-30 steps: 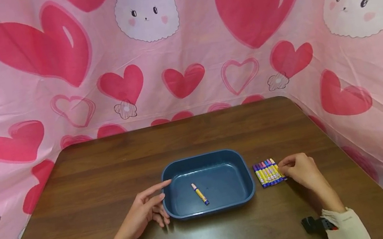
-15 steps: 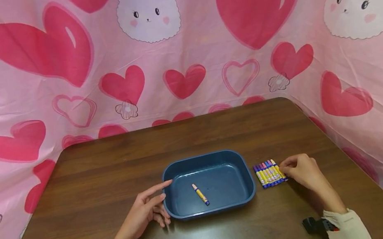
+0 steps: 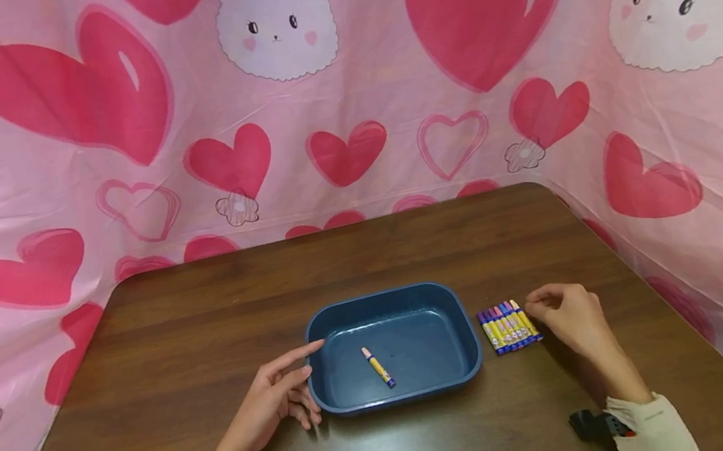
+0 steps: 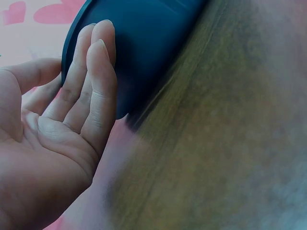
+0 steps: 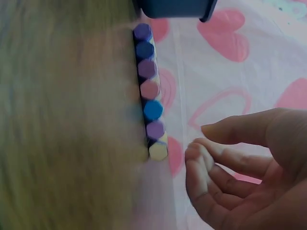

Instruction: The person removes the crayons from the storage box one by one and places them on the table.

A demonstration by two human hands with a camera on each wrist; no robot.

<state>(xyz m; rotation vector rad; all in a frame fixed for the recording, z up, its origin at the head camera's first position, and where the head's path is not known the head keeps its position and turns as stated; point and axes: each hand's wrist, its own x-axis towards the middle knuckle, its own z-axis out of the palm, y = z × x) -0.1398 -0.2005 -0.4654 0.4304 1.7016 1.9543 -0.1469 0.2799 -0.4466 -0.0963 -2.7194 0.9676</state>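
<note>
A dark blue tray (image 3: 399,398) stands on the table with a single yellow-wrapped crayon (image 3: 378,367) lying inside it. My left hand (image 3: 275,397) touches the tray's left side, its fingers extended, the index fingertip at the rim. In the left wrist view, the fingers (image 4: 101,86) lie against the tray's outer wall. Right of the tray, several crayons (image 3: 508,327) lie side by side in a row. My right hand (image 3: 570,314) hovers just beside the row's right end, fingers loosely bent, holding nothing. The right wrist view shows the coloured crayon ends (image 5: 150,89) apart from the fingertips (image 5: 194,151).
The brown wooden table (image 3: 237,292) extends around the tray on all sides. Behind it and along the right hangs a pink cloth (image 3: 383,96) with hearts and rabbits. A black wrist camera (image 3: 595,425) sits at the right sleeve.
My right hand has lifted slightly up and away from the rightmost crayon. The left hand, the tray and the crayons have stayed in place.
</note>
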